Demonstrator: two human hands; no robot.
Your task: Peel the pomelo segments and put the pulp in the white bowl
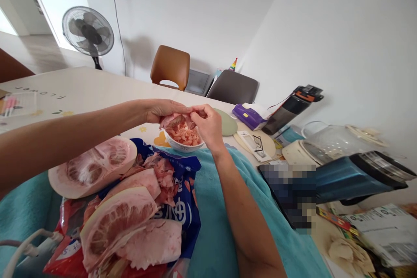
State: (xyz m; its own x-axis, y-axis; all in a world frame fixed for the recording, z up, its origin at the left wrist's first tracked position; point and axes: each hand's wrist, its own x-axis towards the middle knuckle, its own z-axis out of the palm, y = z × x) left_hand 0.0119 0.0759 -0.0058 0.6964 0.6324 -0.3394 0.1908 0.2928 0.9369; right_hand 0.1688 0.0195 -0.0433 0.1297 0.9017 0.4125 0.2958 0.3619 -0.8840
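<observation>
Both hands meet above a white bowl [185, 147] heaped with loose pink pomelo pulp [185, 134]. My left hand [165, 108] is closed on a pomelo segment [170, 121] whose pale skin hangs at the bowl's left rim. My right hand [208, 124] pinches at the far side of the same piece, fingertips touching the left ones; its exact grip is partly hidden. Nearer to me, a cut pomelo half [94, 167] and a rind wedge [120, 221] lie on a blue and red bag [190, 200], with peeled membrane scraps [163, 173] beside them.
A teal cloth [215, 217] covers the near side. To the right are a purple tissue pack [249, 115], glasses [258, 143], a dark bottle [286, 110], a glass kettle [339, 141] and a blue tumbler [352, 178]. Chairs [171, 65] and a fan [87, 32] stand beyond the table.
</observation>
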